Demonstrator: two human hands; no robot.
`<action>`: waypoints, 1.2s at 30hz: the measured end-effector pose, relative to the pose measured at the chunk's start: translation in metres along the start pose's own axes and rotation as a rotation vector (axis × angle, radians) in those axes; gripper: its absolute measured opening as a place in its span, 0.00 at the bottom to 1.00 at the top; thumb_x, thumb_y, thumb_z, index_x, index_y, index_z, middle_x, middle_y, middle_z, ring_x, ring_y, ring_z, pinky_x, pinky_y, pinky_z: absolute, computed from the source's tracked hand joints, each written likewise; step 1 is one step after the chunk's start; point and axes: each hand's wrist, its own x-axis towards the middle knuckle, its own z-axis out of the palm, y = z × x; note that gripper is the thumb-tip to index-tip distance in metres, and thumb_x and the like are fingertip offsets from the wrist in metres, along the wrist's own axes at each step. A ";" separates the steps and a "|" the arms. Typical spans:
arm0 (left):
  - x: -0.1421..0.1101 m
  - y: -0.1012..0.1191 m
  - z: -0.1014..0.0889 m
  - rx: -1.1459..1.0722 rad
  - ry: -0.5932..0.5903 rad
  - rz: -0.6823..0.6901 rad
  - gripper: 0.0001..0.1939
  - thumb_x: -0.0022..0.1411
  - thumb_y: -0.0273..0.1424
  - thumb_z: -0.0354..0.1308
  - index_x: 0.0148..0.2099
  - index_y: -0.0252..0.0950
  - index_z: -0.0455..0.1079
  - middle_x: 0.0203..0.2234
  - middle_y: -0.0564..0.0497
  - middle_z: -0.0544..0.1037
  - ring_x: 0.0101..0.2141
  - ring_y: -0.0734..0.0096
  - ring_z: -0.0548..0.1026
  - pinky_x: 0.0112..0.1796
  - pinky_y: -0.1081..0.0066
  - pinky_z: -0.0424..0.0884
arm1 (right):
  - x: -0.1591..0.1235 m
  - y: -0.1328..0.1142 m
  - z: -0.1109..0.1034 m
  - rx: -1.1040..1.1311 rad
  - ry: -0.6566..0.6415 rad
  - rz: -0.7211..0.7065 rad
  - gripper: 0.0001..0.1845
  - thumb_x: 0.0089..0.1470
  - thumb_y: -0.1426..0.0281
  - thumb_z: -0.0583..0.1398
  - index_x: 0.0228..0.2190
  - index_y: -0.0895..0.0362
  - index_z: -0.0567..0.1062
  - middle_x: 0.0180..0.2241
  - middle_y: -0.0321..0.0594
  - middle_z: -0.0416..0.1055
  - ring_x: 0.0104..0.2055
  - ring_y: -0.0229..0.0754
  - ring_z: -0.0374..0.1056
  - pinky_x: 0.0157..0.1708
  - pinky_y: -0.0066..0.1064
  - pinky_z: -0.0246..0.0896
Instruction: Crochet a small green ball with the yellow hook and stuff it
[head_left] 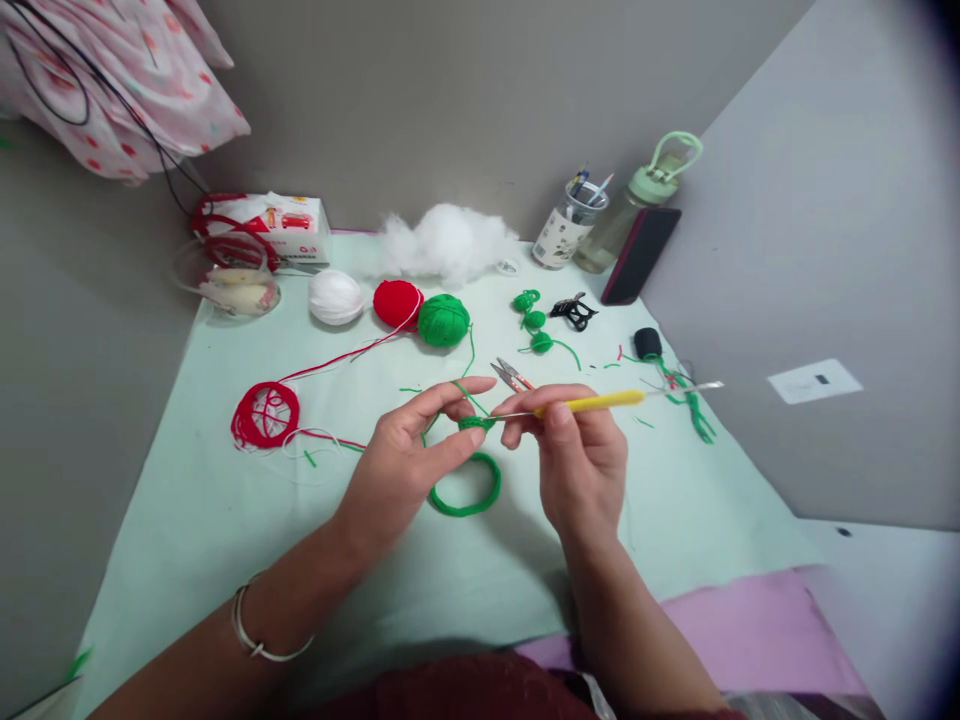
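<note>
My left hand (409,450) pinches a small green crochet piece (475,423) between thumb and fingers above the mint-green table cover (225,520). My right hand (577,450) grips a yellow-handled crochet hook (600,402), its metal tip at the green piece. Green yarn runs from the piece back to a green yarn ball (443,320). A green yarn-wrapped ring (466,492) lies on the cover just below my hands. Small scissors (511,375) lie just beyond my fingers.
Red (397,302) and white (335,297) yarn balls, a red wrapped ring (265,414), white stuffing (442,242), small green crochet balls (534,325), a black clip (574,312), black spool (648,343), pen jar (566,230), bottle (637,205), phone (640,256), tissue box (289,225).
</note>
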 end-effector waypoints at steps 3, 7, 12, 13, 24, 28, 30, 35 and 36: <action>0.000 0.002 0.003 0.132 0.094 0.108 0.18 0.61 0.29 0.70 0.53 0.49 0.84 0.37 0.51 0.78 0.44 0.59 0.72 0.55 0.61 0.63 | -0.007 0.001 -0.001 -0.236 -0.037 -0.202 0.12 0.71 0.71 0.57 0.45 0.50 0.81 0.39 0.40 0.83 0.34 0.41 0.77 0.34 0.36 0.76; 0.000 0.000 0.008 0.068 0.152 0.122 0.21 0.56 0.27 0.73 0.52 0.48 0.85 0.35 0.53 0.78 0.44 0.60 0.73 0.58 0.61 0.63 | -0.017 0.008 -0.002 -0.644 -0.131 -0.507 0.21 0.66 0.77 0.61 0.54 0.45 0.80 0.44 0.41 0.83 0.44 0.47 0.80 0.40 0.39 0.77; 0.007 -0.006 0.005 -0.491 -0.139 -0.265 0.18 0.62 0.34 0.70 0.54 0.40 0.83 0.38 0.50 0.81 0.42 0.66 0.76 0.52 0.64 0.69 | -0.017 0.009 -0.003 -0.585 -0.002 -0.511 0.19 0.65 0.75 0.63 0.52 0.43 0.82 0.42 0.40 0.82 0.39 0.46 0.78 0.37 0.40 0.76; 0.009 -0.006 0.003 -0.516 -0.136 -0.275 0.17 0.62 0.33 0.71 0.53 0.39 0.84 0.38 0.50 0.81 0.42 0.67 0.76 0.52 0.65 0.69 | -0.014 0.008 -0.003 -0.462 0.039 -0.433 0.16 0.67 0.74 0.62 0.50 0.45 0.83 0.39 0.40 0.82 0.36 0.44 0.77 0.36 0.40 0.75; 0.004 -0.005 0.007 -0.342 -0.028 -0.101 0.22 0.60 0.32 0.75 0.57 0.45 0.82 0.35 0.54 0.79 0.40 0.70 0.74 0.48 0.69 0.67 | -0.009 0.007 0.005 -0.328 -0.034 -0.248 0.11 0.67 0.70 0.63 0.45 0.46 0.85 0.39 0.40 0.83 0.35 0.44 0.77 0.34 0.39 0.76; 0.009 -0.008 0.005 -0.510 -0.128 -0.229 0.18 0.62 0.32 0.72 0.54 0.41 0.83 0.38 0.50 0.82 0.42 0.69 0.76 0.49 0.68 0.70 | -0.014 0.008 0.001 -0.533 -0.013 -0.427 0.17 0.63 0.74 0.66 0.49 0.42 0.84 0.44 0.40 0.83 0.42 0.47 0.79 0.38 0.42 0.78; 0.012 -0.009 0.003 -0.557 -0.160 -0.250 0.13 0.63 0.32 0.71 0.50 0.39 0.85 0.41 0.49 0.82 0.43 0.68 0.77 0.52 0.66 0.71 | -0.010 0.006 -0.002 -0.400 0.042 -0.359 0.14 0.65 0.73 0.64 0.46 0.45 0.85 0.39 0.40 0.83 0.38 0.45 0.78 0.38 0.41 0.76; 0.009 -0.007 0.000 -0.360 -0.088 -0.139 0.15 0.61 0.32 0.72 0.51 0.43 0.84 0.38 0.51 0.83 0.42 0.65 0.77 0.51 0.63 0.69 | 0.001 0.005 -0.002 -0.007 0.017 -0.024 0.09 0.67 0.62 0.64 0.37 0.51 0.85 0.33 0.38 0.80 0.26 0.38 0.71 0.27 0.34 0.70; 0.007 -0.006 0.000 -0.285 -0.088 -0.103 0.16 0.62 0.33 0.72 0.53 0.44 0.84 0.39 0.51 0.83 0.43 0.64 0.77 0.51 0.63 0.69 | 0.001 0.005 -0.001 -0.003 -0.009 -0.007 0.09 0.66 0.62 0.65 0.38 0.51 0.85 0.34 0.39 0.81 0.29 0.40 0.73 0.28 0.34 0.70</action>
